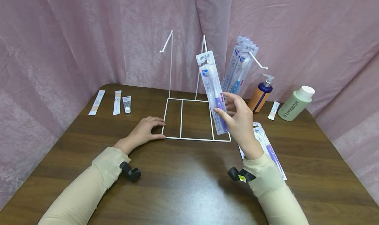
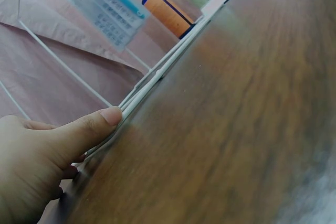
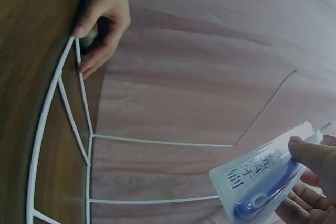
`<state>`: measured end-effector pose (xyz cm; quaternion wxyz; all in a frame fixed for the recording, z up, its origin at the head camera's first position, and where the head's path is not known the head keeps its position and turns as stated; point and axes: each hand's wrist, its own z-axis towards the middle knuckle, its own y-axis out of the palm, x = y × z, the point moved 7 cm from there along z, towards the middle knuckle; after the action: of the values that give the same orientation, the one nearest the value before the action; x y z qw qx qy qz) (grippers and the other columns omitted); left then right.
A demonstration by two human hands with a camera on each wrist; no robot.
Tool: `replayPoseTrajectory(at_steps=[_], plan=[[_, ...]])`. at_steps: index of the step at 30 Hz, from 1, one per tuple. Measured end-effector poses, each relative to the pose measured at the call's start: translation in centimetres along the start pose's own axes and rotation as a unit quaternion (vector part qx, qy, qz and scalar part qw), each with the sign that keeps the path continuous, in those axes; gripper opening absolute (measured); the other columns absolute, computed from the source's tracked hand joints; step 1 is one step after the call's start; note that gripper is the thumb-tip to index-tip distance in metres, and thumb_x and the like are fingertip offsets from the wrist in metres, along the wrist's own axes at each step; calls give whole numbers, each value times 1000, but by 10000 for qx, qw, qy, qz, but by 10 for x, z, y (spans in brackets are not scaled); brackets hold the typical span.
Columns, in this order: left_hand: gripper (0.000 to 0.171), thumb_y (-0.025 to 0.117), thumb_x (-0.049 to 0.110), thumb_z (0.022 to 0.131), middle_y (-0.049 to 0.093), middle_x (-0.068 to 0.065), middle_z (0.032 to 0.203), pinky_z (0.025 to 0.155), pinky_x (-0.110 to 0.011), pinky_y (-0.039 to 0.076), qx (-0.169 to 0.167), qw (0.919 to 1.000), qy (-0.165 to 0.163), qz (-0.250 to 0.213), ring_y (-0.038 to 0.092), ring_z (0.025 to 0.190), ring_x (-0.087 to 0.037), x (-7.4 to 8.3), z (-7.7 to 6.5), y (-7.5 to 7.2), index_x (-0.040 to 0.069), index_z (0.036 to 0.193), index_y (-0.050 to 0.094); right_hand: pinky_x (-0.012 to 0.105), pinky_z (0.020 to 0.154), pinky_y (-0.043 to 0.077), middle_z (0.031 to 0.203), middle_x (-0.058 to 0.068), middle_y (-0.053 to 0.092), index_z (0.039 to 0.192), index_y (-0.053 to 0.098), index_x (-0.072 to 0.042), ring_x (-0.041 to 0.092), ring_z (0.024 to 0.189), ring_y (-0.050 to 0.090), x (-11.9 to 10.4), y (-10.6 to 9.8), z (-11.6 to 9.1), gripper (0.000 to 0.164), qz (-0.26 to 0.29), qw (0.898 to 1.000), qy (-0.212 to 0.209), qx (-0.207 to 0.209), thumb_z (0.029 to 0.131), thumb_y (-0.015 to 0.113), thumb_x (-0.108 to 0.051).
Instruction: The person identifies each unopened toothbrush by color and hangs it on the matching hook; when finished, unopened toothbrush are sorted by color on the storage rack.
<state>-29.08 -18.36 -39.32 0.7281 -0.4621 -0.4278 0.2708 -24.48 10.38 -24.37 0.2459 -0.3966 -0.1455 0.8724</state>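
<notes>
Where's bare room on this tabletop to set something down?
The tabletop is bare between the sleeves, before the white wire rack, and right of the lying toothbrush packaging. A smaller gap separates the gray tube from the rack. The right rear is crowded: pump bottle, sachet, MURRAYLE bottle.

Soft, even light fills the room before me; 1 pale glare whitens the glossy dark-brown wooden table (image 1: 177, 162), beside a diffuse shadow. Left wrist view: wood grain blurred. Right wrist view: draped pink velvet curtain (image 3: 210, 51) hazy, white wire rack (image 3: 33, 166) bowed.
</notes>
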Motion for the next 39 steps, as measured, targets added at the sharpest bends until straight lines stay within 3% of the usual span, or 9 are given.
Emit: replayPoseTrajectory(at_steps=[13, 20, 22, 39], plan=[[56, 76, 43, 78, 60, -12, 132, 109, -55, 33, -14, 10000, -8, 3, 49, 128, -33, 0, 0, 1, 9, 120, 67, 5, 67, 48, 95, 17, 64, 122, 60, -1, 23, 82, 63, 19, 29, 17, 45, 116, 9991, 296, 284, 82, 76, -14], [55, 76, 43, 78, 60, -12, 132, 110, -56, 33, -17, 10000, -19, -18, 49, 129, -34, -1, 0, 0, 9, 121, 66, 33, 73, 58, 95, 19, 66, 120, 59, 0, 27, 82, 65, 30, 45, 33, 44, 210, 9979, 427, 446, 81, 76, -13], [56, 76, 43, 78, 60, -12, 132, 110, -56, 33, -6, 10000, -14, -6, 49, 128, -34, -1, 0, 0, 9, 121, 66, 35, 74, 58, 95, 19, 66, 120, 59, 0, 26, 83, 66, 33, 49, 37, 44, 197, 9978, 452, 452, 81, 76, -14], [55, 76, 42, 79, 59, -12, 133, 110, -57, 32, -30, 10000, -54, -49, 48, 128, -35, -2, 0, 3, 9, 122, 66, 34, 81, 56, 98, 17, 67, 121, 57, -4, 27, 88, 65, 56, 69, 76, 44, -82, 9961, 782, 397, 84, 74, -19]])
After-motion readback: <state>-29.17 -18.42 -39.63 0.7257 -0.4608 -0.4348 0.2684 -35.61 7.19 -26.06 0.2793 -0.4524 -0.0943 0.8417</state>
